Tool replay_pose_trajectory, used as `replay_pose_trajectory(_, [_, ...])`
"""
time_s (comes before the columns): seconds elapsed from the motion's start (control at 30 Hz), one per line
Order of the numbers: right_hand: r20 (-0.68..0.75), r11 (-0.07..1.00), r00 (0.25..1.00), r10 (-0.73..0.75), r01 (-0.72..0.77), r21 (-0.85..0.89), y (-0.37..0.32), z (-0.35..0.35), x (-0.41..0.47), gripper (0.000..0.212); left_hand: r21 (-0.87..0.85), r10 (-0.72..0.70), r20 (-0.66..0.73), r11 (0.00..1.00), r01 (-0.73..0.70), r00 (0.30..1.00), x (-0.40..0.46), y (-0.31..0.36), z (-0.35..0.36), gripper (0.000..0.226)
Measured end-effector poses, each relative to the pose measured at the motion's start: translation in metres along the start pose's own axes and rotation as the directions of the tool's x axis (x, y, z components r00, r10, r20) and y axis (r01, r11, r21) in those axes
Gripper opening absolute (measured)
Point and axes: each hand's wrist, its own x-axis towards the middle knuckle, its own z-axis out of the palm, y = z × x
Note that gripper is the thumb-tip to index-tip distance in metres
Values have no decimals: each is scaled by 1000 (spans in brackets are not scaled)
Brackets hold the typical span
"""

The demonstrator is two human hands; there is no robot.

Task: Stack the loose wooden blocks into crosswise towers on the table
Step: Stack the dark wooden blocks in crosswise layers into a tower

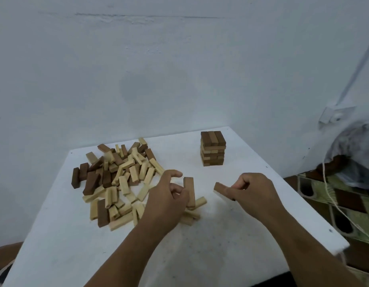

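A heap of loose light and dark wooden blocks lies on the left half of the white table. A finished crosswise tower stands at the back right. My left hand is at the heap's right edge and grips a mid-brown block that points away from me. My right hand hovers over the table's middle and pinches another brown block that juts out to the left. A few light blocks lie under and beside my left hand.
A pale wall rises right behind the table. To the right, off the table's edge, are a patterned green mat, a white cord and a wall socket. Bare tabletop lies between the tower and my hands.
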Motion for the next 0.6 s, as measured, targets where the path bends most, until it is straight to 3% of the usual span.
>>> replay_pose_trajectory(0.27, [50,989,998,30,-22,-149,32,-14,-18,47,164,21,97,986,-37,995,-3,14,61,19])
replay_pose_trajectory(0.43, [116,994,993,21,-9,-109,37,-28,-15,15,246,100,89,962,-119,991,-1,20,76,16])
replay_pose_trajectory(0.6, [139,989,990,-4,25,-148,37,-35,-7,36,345,47,130,934,-89,990,8,24,81,20])
